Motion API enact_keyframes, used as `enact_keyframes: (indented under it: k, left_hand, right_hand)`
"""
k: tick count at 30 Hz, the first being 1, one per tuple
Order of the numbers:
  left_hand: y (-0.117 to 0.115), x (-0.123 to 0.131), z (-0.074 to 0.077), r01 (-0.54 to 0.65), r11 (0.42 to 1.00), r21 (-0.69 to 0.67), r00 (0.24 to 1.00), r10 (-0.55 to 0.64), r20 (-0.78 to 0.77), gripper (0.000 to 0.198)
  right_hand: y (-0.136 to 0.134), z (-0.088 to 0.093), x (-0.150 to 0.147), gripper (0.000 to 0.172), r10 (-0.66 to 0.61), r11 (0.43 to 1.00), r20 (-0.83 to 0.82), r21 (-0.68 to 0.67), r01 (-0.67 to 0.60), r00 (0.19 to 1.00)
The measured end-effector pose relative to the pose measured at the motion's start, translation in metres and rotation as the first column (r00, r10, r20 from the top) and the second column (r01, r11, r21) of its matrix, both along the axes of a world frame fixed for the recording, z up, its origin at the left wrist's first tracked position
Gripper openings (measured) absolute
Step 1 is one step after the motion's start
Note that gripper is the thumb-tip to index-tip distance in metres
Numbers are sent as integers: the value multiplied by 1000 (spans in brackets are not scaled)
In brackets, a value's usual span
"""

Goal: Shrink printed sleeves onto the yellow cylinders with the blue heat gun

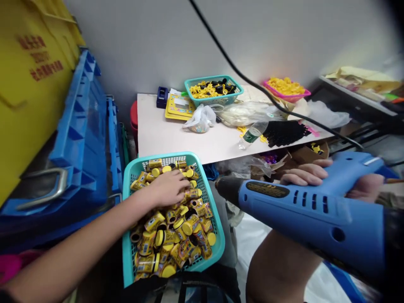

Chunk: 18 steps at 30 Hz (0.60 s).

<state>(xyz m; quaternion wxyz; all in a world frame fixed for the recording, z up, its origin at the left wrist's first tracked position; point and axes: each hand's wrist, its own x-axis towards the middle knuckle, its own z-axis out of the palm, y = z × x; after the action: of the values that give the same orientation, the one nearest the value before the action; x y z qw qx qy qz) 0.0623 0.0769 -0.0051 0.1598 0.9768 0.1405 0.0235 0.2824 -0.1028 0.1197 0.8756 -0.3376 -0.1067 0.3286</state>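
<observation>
My left hand (170, 188) rests palm down on a heap of small yellow containers (167, 237) with shiny printed labels and yellow caps. Its fingers are slightly bent and apart, with the fingertips partly hidden among the containers, and nothing visibly gripped. The heap fills a turquoise plastic basket (217, 235) in front of me. On the right, my right hand (306, 173) is wrapped round the handle of a blue heat gun (284, 202). Its black nozzle (229, 188) points left, beside the basket's right rim.
A black cord (233, 67) hangs across the view. On the white table (158, 139) are a turquoise basket (214, 101) of yellow and black parts, a pink basket (295, 98), a clear bottle (251, 135) and plastic bags. Blue crates (82, 122) stand close at left.
</observation>
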Motion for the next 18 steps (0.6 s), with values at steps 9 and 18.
enact_keyframes:
  k: [9,18]
  left_hand:
    - [-5,-25,17,-48,993,-110,998,45,-34,23]
    - [114,22,12,-513,833,-210,836,428,-343,35]
  right_hand:
    - [16,-24,-1,45,223,957,-28,197,-214,974]
    - [21,-26,-11,44,138,986,-175,120,-118,975]
